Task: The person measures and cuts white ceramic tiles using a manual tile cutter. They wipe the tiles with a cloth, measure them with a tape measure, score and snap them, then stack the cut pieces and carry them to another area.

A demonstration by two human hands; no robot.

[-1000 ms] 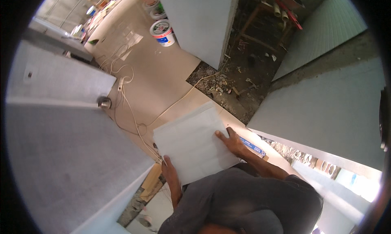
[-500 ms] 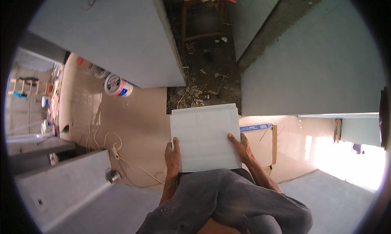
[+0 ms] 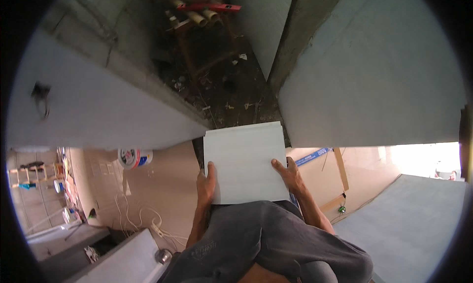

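Observation:
Both hands hold a stack of pale tiles (image 3: 245, 165) flat in front of my waist. A second edge showing along the far and left sides suggests more than one tile. My left hand (image 3: 206, 180) grips the left side, its thumb lying on the top face and its fingers mostly hidden beneath. At the right side my right hand (image 3: 289, 174) does the same, thumb on top, fingers around the edge and out of sight. The tiles' near edge is close to my dark grey shirt (image 3: 241, 229).
Ahead, a dark doorway floor (image 3: 231, 96) holds scattered debris and a wooden stand (image 3: 189, 51) with pipes and a red level (image 3: 209, 7). Grey walls (image 3: 369, 86) flank it. To the left are a paint bucket (image 3: 132, 158) and white cables (image 3: 155, 224); a flat carton (image 3: 311, 157) lies right.
My view has turned left and moved nearer the doorway, showing more of the wooden stand. The left wall now covers part of the bucket. Both hands keep their grip on the tiles.

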